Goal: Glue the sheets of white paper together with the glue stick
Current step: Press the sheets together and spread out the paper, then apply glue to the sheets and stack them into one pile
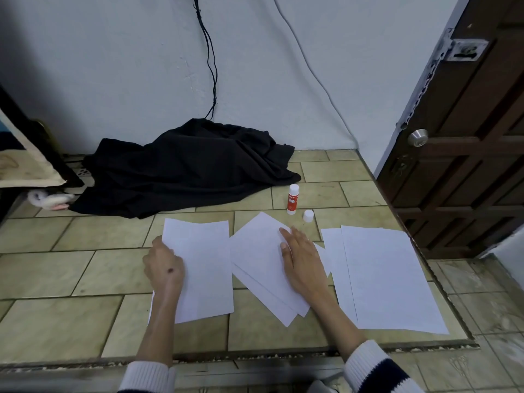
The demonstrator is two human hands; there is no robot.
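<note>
White paper lies on the tiled floor in three groups. My left hand [164, 266] grips the left edge of the left sheet [202, 268]. My right hand [300, 259] rests flat, fingers spread, on the tilted middle sheets [258, 259], which overlap one another. Two more sheets [388, 276] lie stacked at the right, touched by neither hand. The red-and-white glue stick [293, 199] stands upright beyond the middle sheets, uncapped. Its white cap [308, 215] stands beside it on the floor.
A heap of black cloth [187, 168] lies against the wall behind the papers, with black cables [211, 66] hanging above it. A dark wooden door [465, 143] stands at the right. A floor step edge [255, 353] runs across near me.
</note>
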